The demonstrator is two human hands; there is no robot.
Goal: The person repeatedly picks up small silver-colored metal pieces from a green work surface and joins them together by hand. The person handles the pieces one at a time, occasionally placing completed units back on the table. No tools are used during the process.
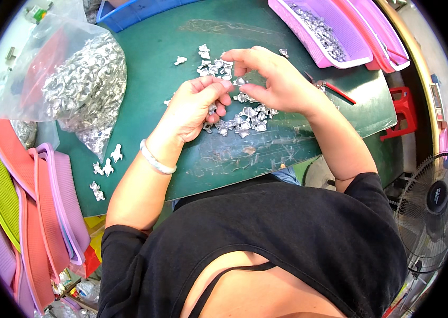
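Clear bag (54, 40): left of the metal parts (245, 125), bulging with similar silver pieces.
Lilac basket (300, 42): beyond the metal parts, rightward, holding small grey pieces.
Blue crate (139, 18): beyond the metal parts, leftward.
Metal parts: loose on the green table (208, 172), partly covered by both hands.
Left hand (194, 103): over them, fingers curled, a part showing between; grip cannot be told.
Right hand (271, 77): over them, thumb and forefinger apart; grip likewise unclear.
Red-handled pliers (340, 93): right of the metal parts.
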